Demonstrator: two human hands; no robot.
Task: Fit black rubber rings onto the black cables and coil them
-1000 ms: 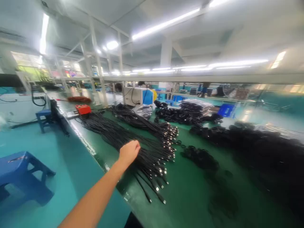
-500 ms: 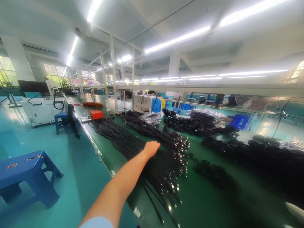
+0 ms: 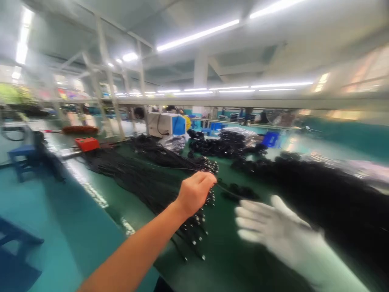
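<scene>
We've got a thin cable [image 3: 227, 191] drawn across above the counter [image 3: 225, 247], our left hand [image 3: 197, 191] right on it!
Those left fingers are curled closed, apparently pinching the cable, its long axis running from beyond that grip and slanting down rightward to our white-gloved right hand [image 3: 269, 225]. There we see four fingers held out, thumb well apart; whether their tips touch the cable, the blur won't let us tell. So left is the nearer hand, right by the spread of black cables [image 3: 121, 166].
</scene>
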